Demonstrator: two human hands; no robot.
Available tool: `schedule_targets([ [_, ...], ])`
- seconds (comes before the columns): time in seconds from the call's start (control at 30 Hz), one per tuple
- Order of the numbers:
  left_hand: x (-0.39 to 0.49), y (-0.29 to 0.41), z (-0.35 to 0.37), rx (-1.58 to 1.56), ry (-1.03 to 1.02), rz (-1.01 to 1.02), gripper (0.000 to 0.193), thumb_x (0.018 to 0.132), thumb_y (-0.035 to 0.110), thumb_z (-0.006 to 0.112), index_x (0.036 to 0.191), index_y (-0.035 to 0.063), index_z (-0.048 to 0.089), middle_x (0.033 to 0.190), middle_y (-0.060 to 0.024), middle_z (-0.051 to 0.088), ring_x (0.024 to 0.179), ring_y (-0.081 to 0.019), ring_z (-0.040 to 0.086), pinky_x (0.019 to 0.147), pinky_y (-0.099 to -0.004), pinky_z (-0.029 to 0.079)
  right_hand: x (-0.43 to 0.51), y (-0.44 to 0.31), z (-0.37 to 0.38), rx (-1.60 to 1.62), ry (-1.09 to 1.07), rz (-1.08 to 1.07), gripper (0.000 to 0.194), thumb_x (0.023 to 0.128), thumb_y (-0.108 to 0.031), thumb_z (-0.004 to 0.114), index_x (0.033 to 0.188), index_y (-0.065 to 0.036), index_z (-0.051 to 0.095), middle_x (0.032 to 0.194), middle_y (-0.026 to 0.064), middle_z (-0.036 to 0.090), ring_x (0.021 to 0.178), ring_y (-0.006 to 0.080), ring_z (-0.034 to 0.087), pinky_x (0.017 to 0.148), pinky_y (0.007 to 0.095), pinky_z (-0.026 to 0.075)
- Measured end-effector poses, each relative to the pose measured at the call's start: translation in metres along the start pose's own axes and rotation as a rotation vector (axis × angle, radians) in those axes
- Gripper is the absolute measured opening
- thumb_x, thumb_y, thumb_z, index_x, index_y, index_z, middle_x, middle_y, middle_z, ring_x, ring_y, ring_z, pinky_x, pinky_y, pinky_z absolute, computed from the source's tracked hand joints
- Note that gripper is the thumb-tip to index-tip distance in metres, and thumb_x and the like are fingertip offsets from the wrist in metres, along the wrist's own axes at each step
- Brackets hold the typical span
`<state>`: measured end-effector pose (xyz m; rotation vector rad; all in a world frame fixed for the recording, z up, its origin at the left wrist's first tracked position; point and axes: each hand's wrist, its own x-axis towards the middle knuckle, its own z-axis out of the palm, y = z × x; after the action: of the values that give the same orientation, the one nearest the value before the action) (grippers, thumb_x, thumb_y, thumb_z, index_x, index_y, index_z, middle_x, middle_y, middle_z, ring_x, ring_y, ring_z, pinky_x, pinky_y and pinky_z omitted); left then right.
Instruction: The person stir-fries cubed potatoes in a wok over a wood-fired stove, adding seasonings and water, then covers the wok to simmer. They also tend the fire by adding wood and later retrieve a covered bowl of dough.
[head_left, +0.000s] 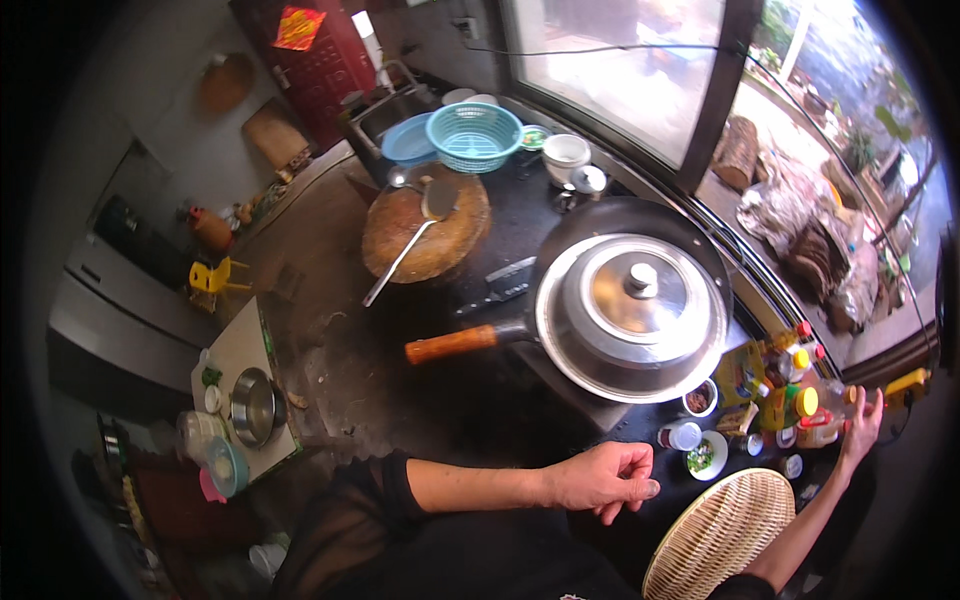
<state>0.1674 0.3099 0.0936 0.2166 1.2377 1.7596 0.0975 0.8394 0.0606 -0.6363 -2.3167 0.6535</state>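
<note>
My left hand (606, 480) hovers over the near part of the dark counter with its fingers curled in, holding nothing that I can see. Reaching out at the far right, my right hand (862, 431) has its fingers apart, between the clear bottle (834, 396) and a yellow power socket (906, 388); whether it touches either is unclear. An oval woven basket (724, 529) leans beside my right forearm. In front of me is a dark wok (574, 225) with a wooden handle (450, 343), covered by a domed metal lid (637, 319).
Near my hands are a bowl of chopped greens (706, 456), a white-lidded jar (680, 436) and a yellow-capped bottle (791, 403). A ladle (409, 251) rests across a round wooden chopping board (465, 247). A cleaver (510, 279) lies beside the wok. Beyond stands a blue plastic basket (474, 135).
</note>
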Motion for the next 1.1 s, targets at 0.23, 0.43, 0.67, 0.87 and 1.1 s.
schedule_targets([
  [0.23, -0.119, -0.006, -0.054, -0.007, 0.209, 0.311, 0.036, 0.098, 0.025, 0.056, 0.069, 0.0096, 0.043, 0.05, 0.0029, 0.044, 0.039, -0.0049, 0.043, 0.039, -0.0207, 0.036, -0.174, -0.21, -0.009, 0.575, -0.127, -0.175, 0.024, 0.099, -0.019, 0.054, 0.08, -0.004, 0.055, 0.071, -0.004, 0.045, 0.063, 0.0042, 0.036, 0.055, 0.0216, 0.029],
  [0.43, -0.246, -0.057, -0.127, -0.137, 0.592, 0.311, 0.044, 0.104, 0.035, 0.044, 0.071, 0.0068, 0.05, 0.051, -0.0014, 0.052, 0.045, -0.0071, 0.051, 0.044, -0.0235, 0.041, -0.371, -0.403, 0.067, 0.774, -1.04, -0.38, 0.01, 0.086, -0.003, 0.063, 0.09, 0.004, 0.069, 0.071, 0.006, 0.059, 0.064, 0.0112, 0.054, 0.058, 0.0229, 0.04],
  [0.67, -0.375, -0.151, -0.193, -0.434, 1.144, 0.527, 0.022, 0.101, 0.019, 0.047, 0.098, 0.0012, 0.059, 0.097, -0.0132, 0.068, 0.05, -0.0092, 0.055, 0.047, -0.024, 0.047, -0.545, -0.533, 0.158, 0.785, -1.325, -0.702, 0.035, 0.073, 0.01, 0.046, 0.098, -0.002, 0.068, 0.101, 0.0085, 0.061, 0.087, 0.0159, 0.058, 0.07, 0.0225, 0.043],
  [0.87, -0.425, -0.212, -0.207, -0.478, 1.374, 0.635, 0.049, 0.089, -0.004, 0.056, 0.137, -0.0013, 0.043, 0.135, -0.0157, 0.051, 0.091, -0.0211, 0.069, 0.077, -0.029, 0.054, -0.622, -0.573, 0.175, 0.61, -1.627, -0.94, 0.075, 0.07, 0.004, 0.07, 0.139, -0.011, 0.044, 0.155, 0.0106, 0.021, 0.122, 0.0292, 0.052, 0.09, 0.0405, 0.049],
  [1.1, -0.453, -0.243, -0.196, -0.625, 1.29, 0.618, 0.039, 0.095, 0.007, 0.055, 0.132, -0.0024, 0.047, 0.107, -0.0189, 0.067, 0.065, -0.0173, 0.067, 0.058, -0.0271, 0.054, -0.676, -0.553, 0.18, 0.441, -1.89, -0.709, 0.088, 0.071, -0.002, 0.077, 0.147, -0.012, 0.035, 0.157, 0.012, 0.018, 0.126, 0.0364, 0.049, 0.089, 0.043, 0.053],
])
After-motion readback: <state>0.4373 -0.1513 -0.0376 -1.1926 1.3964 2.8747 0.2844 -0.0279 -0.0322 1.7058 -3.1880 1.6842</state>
